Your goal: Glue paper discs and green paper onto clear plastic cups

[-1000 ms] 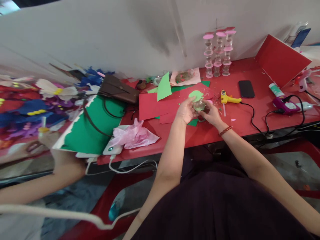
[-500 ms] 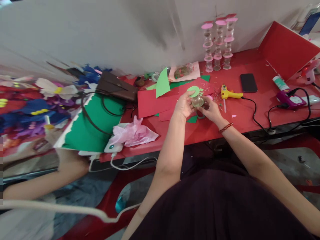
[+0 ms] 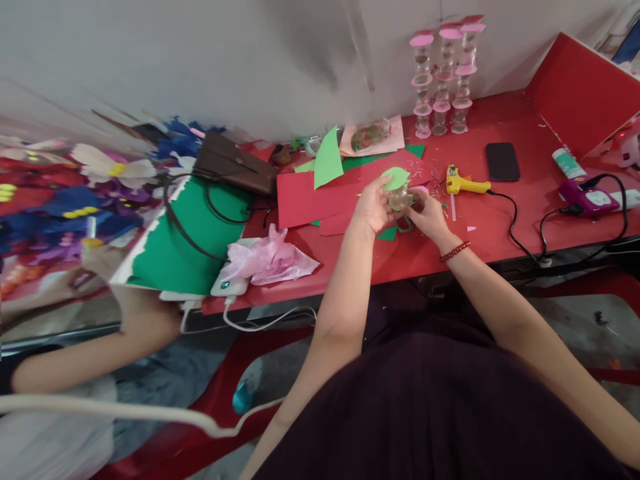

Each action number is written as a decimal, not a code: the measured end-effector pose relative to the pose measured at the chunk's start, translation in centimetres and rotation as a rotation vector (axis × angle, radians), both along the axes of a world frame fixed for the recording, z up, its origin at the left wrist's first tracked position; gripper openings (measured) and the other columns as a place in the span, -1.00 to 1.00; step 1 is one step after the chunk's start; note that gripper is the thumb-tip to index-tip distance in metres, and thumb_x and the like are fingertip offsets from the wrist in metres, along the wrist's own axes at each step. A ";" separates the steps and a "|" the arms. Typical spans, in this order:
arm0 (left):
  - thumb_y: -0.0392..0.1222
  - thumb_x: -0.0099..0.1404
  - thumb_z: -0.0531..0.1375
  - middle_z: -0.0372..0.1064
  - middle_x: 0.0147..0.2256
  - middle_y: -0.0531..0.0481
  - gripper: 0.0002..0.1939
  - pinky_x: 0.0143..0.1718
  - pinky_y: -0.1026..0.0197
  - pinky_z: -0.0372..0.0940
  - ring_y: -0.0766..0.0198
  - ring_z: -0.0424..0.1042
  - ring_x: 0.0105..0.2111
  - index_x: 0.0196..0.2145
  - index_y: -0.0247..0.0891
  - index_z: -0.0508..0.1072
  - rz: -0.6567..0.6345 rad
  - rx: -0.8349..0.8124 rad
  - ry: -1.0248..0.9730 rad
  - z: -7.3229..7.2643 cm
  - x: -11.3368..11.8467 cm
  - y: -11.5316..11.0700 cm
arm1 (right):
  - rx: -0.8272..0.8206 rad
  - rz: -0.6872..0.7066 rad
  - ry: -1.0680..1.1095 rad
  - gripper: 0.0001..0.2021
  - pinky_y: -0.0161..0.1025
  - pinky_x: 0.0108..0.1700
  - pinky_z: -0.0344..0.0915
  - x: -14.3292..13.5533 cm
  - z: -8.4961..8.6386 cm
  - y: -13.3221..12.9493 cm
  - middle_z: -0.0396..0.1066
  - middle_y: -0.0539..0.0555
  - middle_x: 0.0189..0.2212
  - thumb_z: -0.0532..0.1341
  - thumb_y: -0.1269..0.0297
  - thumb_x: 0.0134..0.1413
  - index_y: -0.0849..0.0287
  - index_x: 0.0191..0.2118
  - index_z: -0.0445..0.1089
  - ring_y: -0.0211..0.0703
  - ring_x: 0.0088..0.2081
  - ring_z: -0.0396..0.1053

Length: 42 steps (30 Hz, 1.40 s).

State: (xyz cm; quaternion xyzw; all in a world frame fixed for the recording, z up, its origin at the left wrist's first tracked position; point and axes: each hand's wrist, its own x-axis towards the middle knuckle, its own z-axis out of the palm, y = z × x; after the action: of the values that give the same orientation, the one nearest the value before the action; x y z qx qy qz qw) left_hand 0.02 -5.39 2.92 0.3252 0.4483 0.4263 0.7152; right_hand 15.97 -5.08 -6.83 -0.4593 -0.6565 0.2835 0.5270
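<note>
In my left hand (image 3: pixel 374 205) is a clear plastic piece (image 3: pixel 399 198), shaped like a small cup, topped by a light green paper disc (image 3: pixel 396 178). The fingers wrap round its left side. Close against its right side, my right hand (image 3: pixel 427 217) is closed, with a red bead bracelet on the wrist. A dark loop (image 3: pixel 405 225) under its thumb looks like a scissors handle; the blades are hidden. The disc's right edge looks uneven. Both hands are above red paper sheets (image 3: pixel 305 200) and small paper scraps.
A yellow glue gun (image 3: pixel 463 182) and a black phone (image 3: pixel 503 162) lie to the right. Pink-and-clear towers (image 3: pixel 441 87) stand near the wall. A brown bag (image 3: pixel 235 163) and pink plastic bag (image 3: pixel 270 260) are left. A co-worker's arm (image 3: pixel 95 353) reaches in at far left.
The view has shifted slightly. In my left hand the green disc and clear piece are turned a little, and the disc's edge shows a different outline. My right hand stays close beside it.
</note>
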 end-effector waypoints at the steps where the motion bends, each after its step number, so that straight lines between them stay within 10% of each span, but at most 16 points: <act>1: 0.20 0.24 0.34 0.61 -0.27 -0.09 -0.48 -0.17 0.11 0.46 0.13 0.61 -0.25 -0.01 -0.21 0.55 0.008 0.002 0.007 -0.1 0.0 0.0 | -0.012 -0.005 0.002 -0.52 0.01 -0.05 0.54 0.0 0.1 -0.1 0.62 0.16 -0.12 0.37 0.11 0.13 0.12 0.15 0.44 0.03 -0.15 0.58; 12: 0.50 0.31 0.17 0.62 -0.05 -0.18 -0.26 -0.12 0.09 0.51 0.00 0.61 -0.02 0.09 -0.18 0.55 0.052 0.101 -0.101 0.0 1.1 -2.0 | -0.041 -0.059 0.158 -0.48 -0.06 -0.16 0.51 -0.2 1.0 -0.7 0.59 0.12 -0.12 0.39 -0.12 0.07 0.06 0.06 0.43 -0.03 -0.23 0.54; 27: 0.24 -0.04 0.56 0.63 -0.14 -0.02 -0.39 -0.24 0.23 0.42 0.26 0.56 -0.25 -0.14 -0.16 0.60 -0.032 0.363 -0.104 -4.7 0.1 -1.5 | -0.028 -0.082 0.030 -0.50 -0.22 -0.37 0.23 -0.3 2.0 -1.7 0.36 -0.10 -0.46 0.46 -0.10 -0.01 0.07 -0.04 0.43 -0.20 -0.46 0.28; 42: -0.25 0.19 0.44 0.60 0.10 -0.01 -0.65 0.08 0.16 0.40 0.18 0.53 0.09 -0.05 -0.09 0.64 -0.018 0.371 -0.117 -4.8 0.0 -1.1 | 0.008 -0.068 -0.039 -0.58 -0.15 -0.19 0.41 0.2 2.0 -1.6 0.57 0.09 -0.26 0.24 -0.02 0.26 0.17 0.07 0.49 -0.11 -0.33 0.45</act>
State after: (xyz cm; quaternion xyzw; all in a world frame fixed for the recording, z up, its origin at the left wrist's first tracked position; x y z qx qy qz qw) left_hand 0.06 -6.45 -1.91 0.4301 0.3171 0.5134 0.6715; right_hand 16.19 -6.66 -4.85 -0.4845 -0.6518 0.2539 0.5253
